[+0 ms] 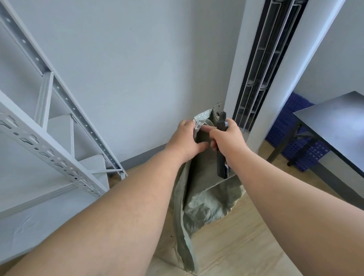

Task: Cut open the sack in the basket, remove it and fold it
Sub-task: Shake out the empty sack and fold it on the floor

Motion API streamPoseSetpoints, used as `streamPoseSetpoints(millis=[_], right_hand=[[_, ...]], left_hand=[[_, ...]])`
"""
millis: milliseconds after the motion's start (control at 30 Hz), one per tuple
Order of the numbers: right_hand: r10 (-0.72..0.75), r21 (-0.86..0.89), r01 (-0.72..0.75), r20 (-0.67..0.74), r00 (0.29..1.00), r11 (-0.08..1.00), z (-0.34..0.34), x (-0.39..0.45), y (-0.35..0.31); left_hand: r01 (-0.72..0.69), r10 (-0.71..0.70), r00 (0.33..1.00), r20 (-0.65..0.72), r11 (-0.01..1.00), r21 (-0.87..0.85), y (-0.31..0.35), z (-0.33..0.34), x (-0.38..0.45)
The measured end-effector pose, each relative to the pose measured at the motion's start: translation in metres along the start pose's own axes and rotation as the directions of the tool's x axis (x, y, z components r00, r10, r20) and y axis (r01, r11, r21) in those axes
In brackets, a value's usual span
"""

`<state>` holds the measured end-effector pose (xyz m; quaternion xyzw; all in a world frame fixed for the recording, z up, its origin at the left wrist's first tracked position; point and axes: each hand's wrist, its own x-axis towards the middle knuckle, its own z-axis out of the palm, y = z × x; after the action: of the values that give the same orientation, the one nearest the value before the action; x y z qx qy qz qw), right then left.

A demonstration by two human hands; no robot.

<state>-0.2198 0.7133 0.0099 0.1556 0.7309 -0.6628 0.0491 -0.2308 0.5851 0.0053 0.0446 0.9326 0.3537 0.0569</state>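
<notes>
Left hand [187, 138] gripping green sack [205, 201] top, right hand [227, 137] clasping what looks like a cutter [220, 160]

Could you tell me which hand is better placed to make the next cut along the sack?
The right hand: it already grips the dark cutter against the green sack. The left hand is busy holding the sack's top edge up.

A left hand [186, 139] grips the top edge of a green woven sack [205, 193], holding it up above a wooden floor [245, 245]. The right hand [227, 137] clutches a dark utility knife [221, 158] against the sack. A grey metal shelving rack [42, 119] stands to the left.
</notes>
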Motion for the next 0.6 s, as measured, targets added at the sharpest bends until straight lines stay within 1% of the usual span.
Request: streamPoseSetpoints(millis=[67,133,167,233,300,333,400,467,500,567,600], right_hand=[[0.021,-0.063,-0.019,0.025,0.999,0.998,-0.005,-0.002,0.0],[0.003,-0.183,0.001,0.019,1.0,0.983,-0.009,-0.004,0.002],[-0.042,-0.268,0.04,0.0,0.999,0.963,-0.011,-0.004,0.005],[-0.149,-0.456,0.115,-0.039,0.988,0.882,-0.017,-0.006,0.013],[-0.189,-0.587,0.109,-0.076,0.979,0.802,-0.026,-0.008,0.02],[-0.19,-0.626,0.092,-0.092,0.978,0.774,-0.031,-0.009,0.023],[-0.176,-0.661,0.071,-0.093,0.98,0.747,-0.041,-0.009,0.029],[-0.135,-0.702,0.072,-0.035,0.99,0.708,-0.049,-0.01,0.033],[-0.101,-0.755,0.077,0.014,0.995,0.651,-0.053,-0.01,0.034],[-0.037,-0.858,0.11,0.105,0.994,0.501,-0.058,-0.01,0.036],[-0.021,-0.88,0.132,0.138,0.99,0.457,-0.06,-0.01,0.039]], left_hand=[[0.043,-0.039,0.988,-0.151,0.999,0.021,-0.001,0.002,0.002],[0.144,-0.139,0.956,-0.259,0.99,-0.001,-0.003,-0.002,0.005],[0.184,-0.183,0.939,-0.29,0.983,-0.021,-0.003,-0.004,0.006],[0.242,-0.249,0.911,-0.328,0.968,-0.063,-0.002,-0.007,0.008],[0.276,-0.296,0.889,-0.35,0.955,-0.108,-0.002,-0.01,0.011],[0.284,-0.306,0.887,-0.347,0.952,-0.116,-0.001,-0.011,0.014],[0.275,-0.286,0.901,-0.327,0.958,-0.078,-0.001,-0.014,0.018],[0.28,-0.288,0.906,-0.31,0.957,-0.072,-0.001,-0.018,0.021],[0.288,-0.303,0.905,-0.299,0.953,-0.094,-0.003,-0.02,0.023],[0.326,-0.351,0.892,-0.285,0.936,-0.132,-0.008,-0.025,0.026],[0.345,-0.369,0.886,-0.28,0.929,-0.131,-0.011,-0.027,0.028]])
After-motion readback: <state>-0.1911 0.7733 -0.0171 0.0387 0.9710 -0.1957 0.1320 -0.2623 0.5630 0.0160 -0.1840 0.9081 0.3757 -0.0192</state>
